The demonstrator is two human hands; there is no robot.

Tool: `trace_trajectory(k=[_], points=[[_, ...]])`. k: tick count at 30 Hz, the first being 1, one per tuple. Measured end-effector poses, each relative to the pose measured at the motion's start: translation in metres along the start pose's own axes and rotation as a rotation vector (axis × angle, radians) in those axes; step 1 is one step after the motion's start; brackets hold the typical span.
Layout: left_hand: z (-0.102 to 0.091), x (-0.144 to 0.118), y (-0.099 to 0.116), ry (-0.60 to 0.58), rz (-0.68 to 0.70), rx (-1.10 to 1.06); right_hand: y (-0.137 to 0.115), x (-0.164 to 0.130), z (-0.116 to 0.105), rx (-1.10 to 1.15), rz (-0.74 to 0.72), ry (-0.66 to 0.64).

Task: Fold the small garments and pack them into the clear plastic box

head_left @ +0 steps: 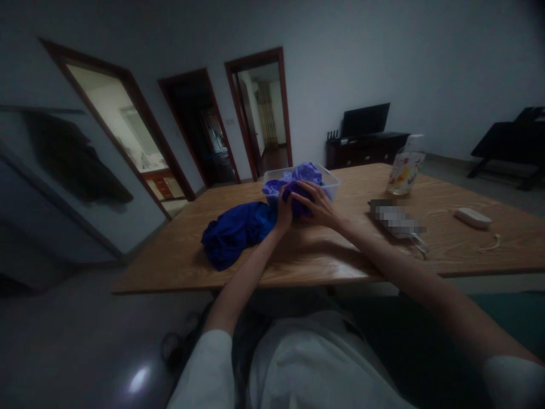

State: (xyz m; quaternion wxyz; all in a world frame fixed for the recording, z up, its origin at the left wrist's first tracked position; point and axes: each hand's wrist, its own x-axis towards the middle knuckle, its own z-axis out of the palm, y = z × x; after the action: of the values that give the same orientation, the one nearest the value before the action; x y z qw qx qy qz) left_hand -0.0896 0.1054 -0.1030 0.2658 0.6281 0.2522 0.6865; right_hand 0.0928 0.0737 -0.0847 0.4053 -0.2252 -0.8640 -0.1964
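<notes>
Both hands grip crumpled blue cloth

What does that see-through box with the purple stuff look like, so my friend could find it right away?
Start at the long wooden table in the middle of the room. Near its far edge, just behind both hands, stands the clear plastic box, with light purple cloth heaped above its rim. It is the only box on the table; the dark blue cloth lies loose beside it.
</notes>
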Motion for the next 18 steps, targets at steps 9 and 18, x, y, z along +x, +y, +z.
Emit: trace_trajectory(k=[9, 18], points=[[0.008, -0.007, -0.005, -0.162, 0.041, 0.198, 0.015, -0.005, -0.006, 0.179, 0.165, 0.059], [0.02, -0.022, 0.007, -0.366, 0.27, 0.515, 0.06, -0.006, -0.018, 0.59, 0.599, 0.104]])
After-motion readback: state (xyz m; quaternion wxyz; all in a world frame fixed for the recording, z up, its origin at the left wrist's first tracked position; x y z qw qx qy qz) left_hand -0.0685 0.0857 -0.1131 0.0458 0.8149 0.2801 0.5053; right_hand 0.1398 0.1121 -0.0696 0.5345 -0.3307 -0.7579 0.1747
